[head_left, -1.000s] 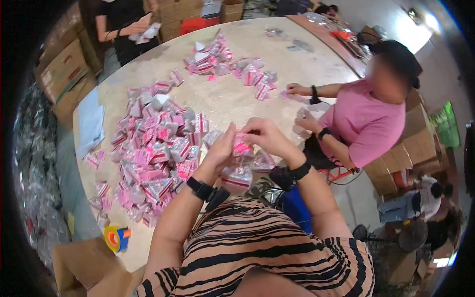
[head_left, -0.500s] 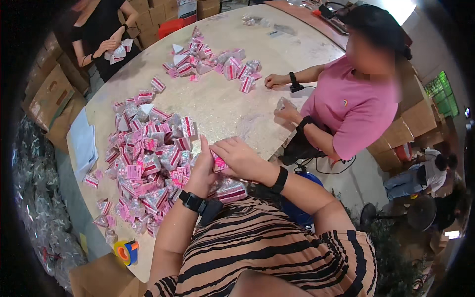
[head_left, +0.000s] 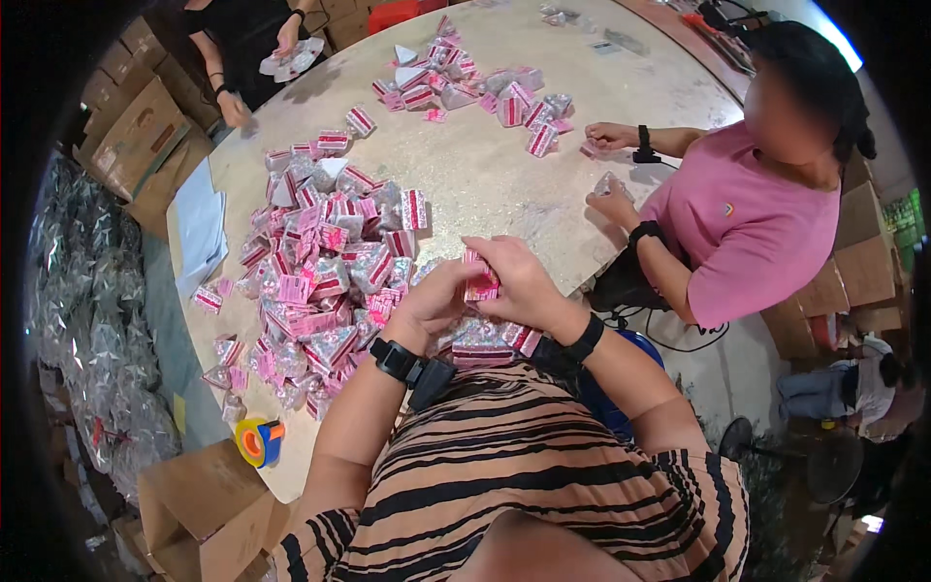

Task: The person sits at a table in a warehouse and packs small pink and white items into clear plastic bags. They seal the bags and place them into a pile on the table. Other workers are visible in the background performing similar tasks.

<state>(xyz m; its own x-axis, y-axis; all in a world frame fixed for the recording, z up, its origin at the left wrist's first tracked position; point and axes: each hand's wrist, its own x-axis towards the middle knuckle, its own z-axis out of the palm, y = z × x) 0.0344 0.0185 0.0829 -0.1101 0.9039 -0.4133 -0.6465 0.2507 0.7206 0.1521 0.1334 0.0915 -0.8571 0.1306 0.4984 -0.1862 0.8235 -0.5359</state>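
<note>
Between my two hands, at the near edge of the table, is a small pink packet (head_left: 481, 281). My left hand (head_left: 438, 299) grips it from the left, and my right hand (head_left: 524, 281) curls over it from the right. Fingers cover much of the packet. Just below my hands, close against my body, lie several bagged cake-slice-shaped pieces (head_left: 483, 347) in white and dark pink. On the left spreads a large heap of the same clear-bagged wedges (head_left: 330, 272) with pink cards.
A smaller heap of wedges (head_left: 451, 82) lies farther back on the pale table (head_left: 485, 184). Papers (head_left: 201, 228) and a tape dispenser (head_left: 260, 442) are along the left edge. A co-worker in pink (head_left: 747, 213) handles a small bag at right; another in black (head_left: 254, 48) stands far left.
My hands have shifted right in view with the packet, and my right fingers now curl over its top. The far person's hands have moved apart. The whole view has swung slightly.
</note>
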